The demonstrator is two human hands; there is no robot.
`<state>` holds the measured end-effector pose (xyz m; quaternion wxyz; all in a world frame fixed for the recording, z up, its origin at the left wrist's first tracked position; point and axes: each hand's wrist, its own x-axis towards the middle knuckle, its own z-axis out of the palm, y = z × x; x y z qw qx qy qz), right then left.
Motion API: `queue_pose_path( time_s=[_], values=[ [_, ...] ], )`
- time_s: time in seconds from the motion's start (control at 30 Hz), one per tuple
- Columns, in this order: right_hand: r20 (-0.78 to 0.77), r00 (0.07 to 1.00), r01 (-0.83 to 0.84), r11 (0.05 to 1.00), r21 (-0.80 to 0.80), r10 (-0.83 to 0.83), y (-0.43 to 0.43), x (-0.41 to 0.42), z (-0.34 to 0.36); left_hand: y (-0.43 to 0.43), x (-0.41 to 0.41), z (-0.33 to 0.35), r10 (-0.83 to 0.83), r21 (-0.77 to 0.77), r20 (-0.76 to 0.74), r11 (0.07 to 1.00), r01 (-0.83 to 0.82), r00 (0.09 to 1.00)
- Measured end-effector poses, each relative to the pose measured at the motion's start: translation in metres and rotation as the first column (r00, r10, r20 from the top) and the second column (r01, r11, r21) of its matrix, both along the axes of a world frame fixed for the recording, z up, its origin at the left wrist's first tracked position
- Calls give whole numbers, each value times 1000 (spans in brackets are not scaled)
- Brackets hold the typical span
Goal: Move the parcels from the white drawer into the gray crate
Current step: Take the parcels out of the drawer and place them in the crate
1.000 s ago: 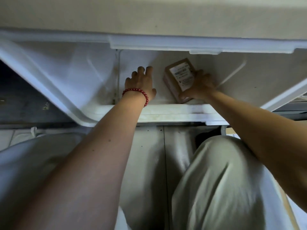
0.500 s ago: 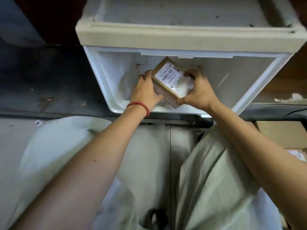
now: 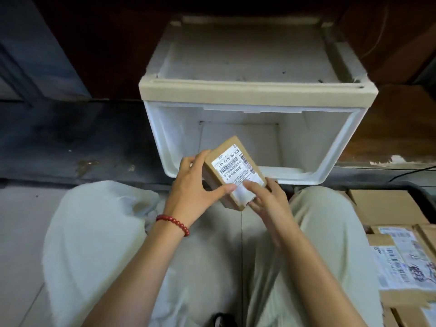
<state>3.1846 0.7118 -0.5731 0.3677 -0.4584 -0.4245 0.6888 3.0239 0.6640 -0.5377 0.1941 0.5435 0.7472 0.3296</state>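
Both hands hold one parcel (image 3: 233, 172) just in front of the drawer (image 3: 342, 147), at its near left corner, above the person's lap. The parcel is a small brown box, tilted, with its white barcode label facing up; its far end overlaps the drawer's front rim in the view.

The left hand (image 3: 192, 187) grips the parcel's left side. Its thumb presses the near edge of the label and its fingers curl round the far left edge. A red bracelet (image 3: 173, 224) sits on that wrist.

The right hand (image 3: 266, 201) grips the parcel's near right corner. Its forefinger lies flat across the lower part of the label, and the other fingers wrap the corner from the side and below. How far they reach underneath cannot be seen.

The drawer stands pulled out towards the person, under a beige cabinet top (image 3: 257, 89).

To the right of the drawer and nearer the person lies the crate (image 3: 422, 188), only its dark rim showing. Several brown boxes (image 3: 387, 206) lie in it, some with white labels up.
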Motion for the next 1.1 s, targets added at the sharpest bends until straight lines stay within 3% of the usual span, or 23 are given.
queue_pose_path(
  time_s=[0.1,0.43,0.7,0.87,1.1],
  values=[
    [-119,993,-12,988,-157,-7,-6,1,-4,-4,5,-2,53,65,25,996,-54,998],
    [-23,994,109,993,-52,-110,3,-2,-10,0,-1,-15,155,79,22,985,-156,988],
    [-49,996,75,995,67,-72,8,-7,-5,1,-8,-4,279,36,171,957,-289,945],
    [-121,992,49,998,44,-44,11,-7,-6,2,-8,-4,256,57,231,959,-276,938],
    [-31,999,31,999,19,-30,9,-9,-6,4,-4,-5,230,128,174,959,-253,958]
  ],
)
